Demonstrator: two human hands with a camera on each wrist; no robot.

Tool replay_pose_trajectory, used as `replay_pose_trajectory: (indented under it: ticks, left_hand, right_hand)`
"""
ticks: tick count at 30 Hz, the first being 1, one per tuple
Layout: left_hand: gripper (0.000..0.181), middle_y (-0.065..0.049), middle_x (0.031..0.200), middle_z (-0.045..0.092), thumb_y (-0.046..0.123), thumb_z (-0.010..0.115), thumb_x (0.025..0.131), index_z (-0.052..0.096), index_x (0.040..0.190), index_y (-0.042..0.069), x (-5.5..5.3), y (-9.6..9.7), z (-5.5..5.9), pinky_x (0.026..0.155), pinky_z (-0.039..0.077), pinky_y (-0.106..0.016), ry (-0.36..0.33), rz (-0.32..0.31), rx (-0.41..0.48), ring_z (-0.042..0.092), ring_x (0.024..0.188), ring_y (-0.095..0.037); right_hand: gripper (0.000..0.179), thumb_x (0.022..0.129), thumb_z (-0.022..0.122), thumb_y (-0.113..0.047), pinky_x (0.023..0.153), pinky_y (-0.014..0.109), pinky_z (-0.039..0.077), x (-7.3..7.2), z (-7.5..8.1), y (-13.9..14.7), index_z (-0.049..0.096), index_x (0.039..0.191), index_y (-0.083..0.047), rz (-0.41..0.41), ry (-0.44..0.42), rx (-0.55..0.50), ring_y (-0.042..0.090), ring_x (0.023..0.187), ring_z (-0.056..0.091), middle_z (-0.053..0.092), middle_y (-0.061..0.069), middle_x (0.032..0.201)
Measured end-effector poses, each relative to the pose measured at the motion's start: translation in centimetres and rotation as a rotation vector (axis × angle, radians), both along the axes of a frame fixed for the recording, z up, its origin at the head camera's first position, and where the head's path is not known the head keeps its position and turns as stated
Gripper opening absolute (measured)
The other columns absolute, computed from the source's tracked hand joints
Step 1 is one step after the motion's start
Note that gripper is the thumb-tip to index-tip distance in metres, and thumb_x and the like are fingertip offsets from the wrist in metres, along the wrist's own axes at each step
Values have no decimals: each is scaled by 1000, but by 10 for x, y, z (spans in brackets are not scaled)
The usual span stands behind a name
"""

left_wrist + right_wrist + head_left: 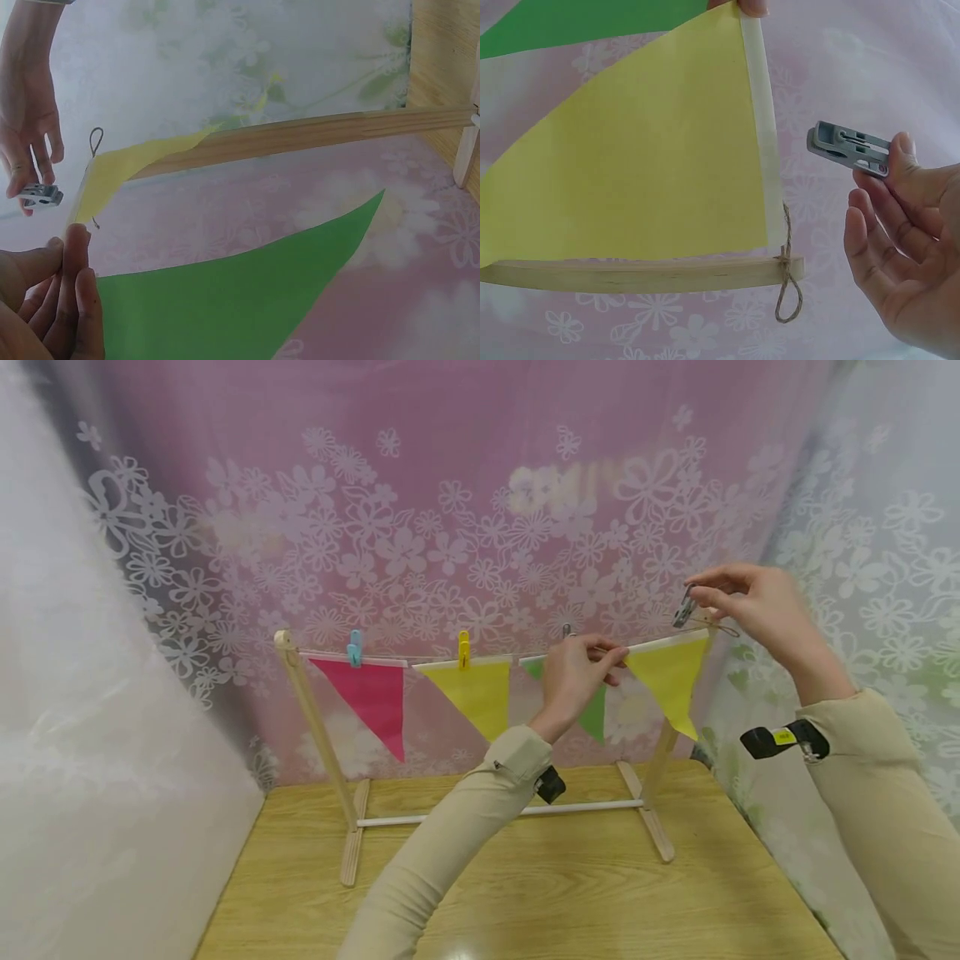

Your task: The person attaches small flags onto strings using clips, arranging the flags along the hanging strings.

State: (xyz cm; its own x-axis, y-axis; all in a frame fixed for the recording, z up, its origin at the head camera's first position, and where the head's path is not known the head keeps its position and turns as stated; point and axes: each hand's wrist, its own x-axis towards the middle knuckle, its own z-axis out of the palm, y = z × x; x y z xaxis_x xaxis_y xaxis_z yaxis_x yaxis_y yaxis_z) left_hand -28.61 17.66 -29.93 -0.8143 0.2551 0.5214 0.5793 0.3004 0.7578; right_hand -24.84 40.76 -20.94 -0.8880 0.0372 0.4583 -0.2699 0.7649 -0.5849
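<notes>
My left hand (573,675) pinches the white top edge of the right-hand yellow pennant (670,672) at its left corner. In the right wrist view this pennant (660,150) hangs in front of the wooden post, its white band beside a knotted twine loop (789,300). Between thumb and fingers of my right hand (765,610) is a grey clothespin (847,148), held above the pennant's right part and apart from it. Partly hidden behind my left hand hangs a green pennant (592,718), with another grey clothespin (566,630) at its top.
Farther left, a pink pennant (375,697) hangs under a blue clothespin (354,648), and another yellow pennant (480,697) under a yellow clothespin (464,650). The line runs between wooden posts (318,727) joined low by a white rod (585,807). Flowered curtains surround the wooden table (525,893).
</notes>
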Motion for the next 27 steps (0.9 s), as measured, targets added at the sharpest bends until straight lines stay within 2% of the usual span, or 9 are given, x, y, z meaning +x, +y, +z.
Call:
replay_pose_trajectory:
  ticks: [3, 5, 10, 12, 18, 27]
  left_hand:
    - [18, 10, 78, 76, 33, 71, 96, 80, 101, 18, 0, 1, 1, 38, 42, -22, 15, 18, -29, 59, 50, 8]
    - [19, 11, 78, 76, 34, 71, 96, 80, 101, 19, 0, 2, 1, 37, 41, -21, 20, 30, -46, 59, 49, 8]
    - [19, 12, 77, 75, 36, 70, 97, 80, 101, 20, -1, 4, 3, 34, 35, -21, 28, 62, -78, 57, 48, 9]
    - [20, 12, 78, 75, 36, 69, 97, 80, 101, 20, -1, 4, 3, 34, 34, -21, 34, 71, -84, 57, 48, 9]
    - [19, 14, 76, 75, 36, 69, 97, 80, 102, 22, -2, 5, 1, 34, 35, -20, 27, 84, -106, 56, 47, 10]
    - [17, 13, 76, 75, 35, 71, 96, 80, 99, 22, -3, 7, 1, 32, 30, -20, 22, 113, -95, 61, 49, 4]
  right_hand:
    - [43, 99, 65, -40, 62, 21, 47, -4, 3, -3, 70, 127, -8, 12, -4, 50, 8, 77, 63, 64, -25, 93]
    - [42, 99, 66, -40, 62, 21, 47, -7, 6, -5, 70, 125, -7, 17, -5, 86, 10, 76, 63, 65, -19, 97]
    - [39, 100, 66, -38, 60, 26, 48, -13, 9, -11, 71, 122, -7, 34, -28, 155, 18, 71, 63, 69, 12, 111]
    - [37, 100, 66, -37, 59, 27, 49, -16, 9, -13, 72, 121, -6, 43, -43, 173, 16, 72, 62, 68, 18, 114]
    - [34, 100, 66, -32, 58, 28, 52, -22, 7, -16, 72, 120, -5, 49, -72, 210, 8, 73, 59, 69, 20, 113]
    - [29, 100, 67, -30, 56, 28, 48, -24, 2, -17, 74, 114, -7, 48, -58, 238, 19, 74, 60, 72, 16, 105]
